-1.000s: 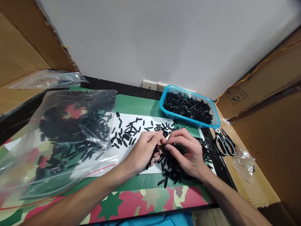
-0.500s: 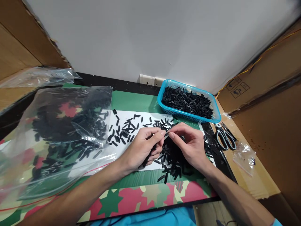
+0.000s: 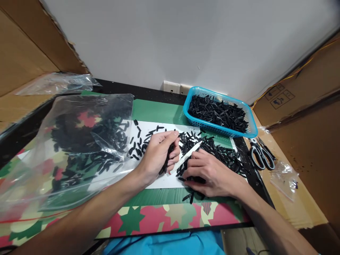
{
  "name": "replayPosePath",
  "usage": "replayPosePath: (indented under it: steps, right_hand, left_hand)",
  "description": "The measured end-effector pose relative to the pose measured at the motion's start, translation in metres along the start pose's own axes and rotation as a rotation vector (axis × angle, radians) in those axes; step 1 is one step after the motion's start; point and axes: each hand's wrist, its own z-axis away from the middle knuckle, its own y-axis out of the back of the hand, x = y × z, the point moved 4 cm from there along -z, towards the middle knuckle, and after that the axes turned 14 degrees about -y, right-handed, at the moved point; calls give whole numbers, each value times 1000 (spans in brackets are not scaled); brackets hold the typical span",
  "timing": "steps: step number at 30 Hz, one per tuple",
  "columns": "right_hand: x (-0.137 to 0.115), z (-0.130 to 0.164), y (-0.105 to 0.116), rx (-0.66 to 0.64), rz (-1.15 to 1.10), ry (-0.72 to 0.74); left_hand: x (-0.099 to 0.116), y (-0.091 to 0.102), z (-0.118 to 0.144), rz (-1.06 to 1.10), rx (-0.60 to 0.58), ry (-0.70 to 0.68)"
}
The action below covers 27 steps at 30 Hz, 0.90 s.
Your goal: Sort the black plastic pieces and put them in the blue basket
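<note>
My left hand [image 3: 163, 150] is closed around a bunch of small black strips [image 3: 166, 164], its thumb and index fingertip together at the top. My right hand [image 3: 208, 171] rests low on the pile of loose black strips [image 3: 224, 156], fingers curled in, with dark pieces showing between thumb and fingers; the fingertips are partly hidden. Between the hands a slim white stick-like thing [image 3: 188, 155] lies slanted over the pile. More strips are scattered on the white sheet [image 3: 159, 182] beneath.
A blue plastic basket [image 3: 221, 130] full of black strips stands at the back right. A large clear zip bag [image 3: 79, 138] with black pieces covers the left side. Scissors [image 3: 261, 156] and a small clear bag [image 3: 285, 179] lie at the right, beside cardboard [image 3: 300, 141].
My hands were together at the fingertips over the sheet; they have parted. The right hand has dropped down onto the pile, and the white stick-like thing now shows between them.
</note>
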Motion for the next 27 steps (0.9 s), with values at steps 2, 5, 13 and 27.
replayPosePath:
  steps: [2, 5, 13, 27]
  right_hand:
    - [-1, 0, -1, -24, -10, -16]
    - [-4, -1, 0, -52, -15, -68]
    - [-4, -2, 2, -51, -267, -138]
    - [16, 14, 26, 539, -515, -248]
  left_hand:
    - [0, -1, 1, -16, -10, -14]
    - [0, -3, 2, -53, -30, -35]
    - [1, -3, 3, -96, -25, -46]
    - [-9, -12, 11, -79, -117, 94]
